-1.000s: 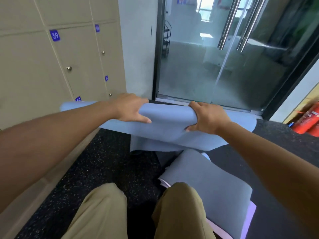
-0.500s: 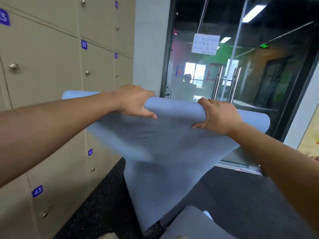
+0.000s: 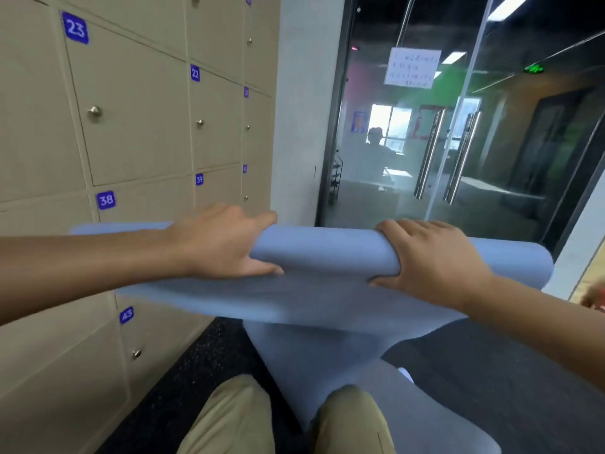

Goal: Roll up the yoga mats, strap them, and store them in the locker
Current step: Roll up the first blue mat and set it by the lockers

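Nearby locker labels (image 3: 75,28): 23, 22, 38, 39, 43.

The yoga mat (image 3: 327,290) looks like soft, matt blue foam, smooth and bending easily. The lockers (image 3: 137,126) have a flat matt beige finish with shiny metal knobs (image 3: 94,110). The floor (image 3: 203,371) is dark, speckled and rough; the door (image 3: 458,142) is glossy glass with polished metal handles (image 3: 430,152).

Head view, forward-down, close over hands (image 3: 327,253)
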The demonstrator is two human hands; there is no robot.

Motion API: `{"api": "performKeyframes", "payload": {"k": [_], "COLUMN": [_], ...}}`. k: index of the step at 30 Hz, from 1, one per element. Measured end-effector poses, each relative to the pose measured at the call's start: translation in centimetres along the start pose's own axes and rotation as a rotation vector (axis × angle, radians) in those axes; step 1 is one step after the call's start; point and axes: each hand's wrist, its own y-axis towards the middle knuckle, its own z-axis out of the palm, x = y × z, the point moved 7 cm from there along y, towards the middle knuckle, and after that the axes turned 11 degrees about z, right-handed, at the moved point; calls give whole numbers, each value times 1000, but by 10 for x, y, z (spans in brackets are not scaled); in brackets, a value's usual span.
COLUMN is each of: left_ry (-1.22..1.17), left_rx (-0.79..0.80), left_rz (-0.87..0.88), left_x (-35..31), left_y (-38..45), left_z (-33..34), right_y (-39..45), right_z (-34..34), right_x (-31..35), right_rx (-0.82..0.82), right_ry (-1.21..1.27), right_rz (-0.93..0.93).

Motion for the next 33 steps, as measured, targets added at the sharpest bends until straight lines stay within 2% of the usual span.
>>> {"api": "performKeyframes", "payload": {"k": [3, 6, 11, 14, 21, 24, 25, 26, 30, 33], "left_ry": [21, -56, -193, -132, -232, -327, -353, -373, -254, -186], "left_rx": [-77, -186, -85, -94, 109, 337, 359, 359, 104, 54], "left_rz": [110, 197, 227, 283, 245, 151, 128, 115, 246, 295], "left_x": [-43, -73, -118, -141, -170, -176, -177, -179, -186, -186], "left_y": [-60, -110, -163, -184, -223, -231, -235, -236, -239, -235], "left_z": [35, 68, 117, 126, 167, 182, 183, 182, 177, 177], "right_y": [-65, -127, -211, -248, -307, -315, -317, -319, -325, -325], "right_z": [0, 6, 19, 25, 48, 53, 55, 56, 61, 69], "right_x": [33, 61, 88, 100, 128, 133, 135, 137, 142, 140], "right_rx": [-19, 41, 137, 210, 386, 401, 409, 417, 470, 589], "right_ry": [68, 100, 153, 193, 283, 302, 295, 285, 294, 351], "right_rz": [-33, -46, -39, -27, -24, -51, -68, -86, -92, -53]}}
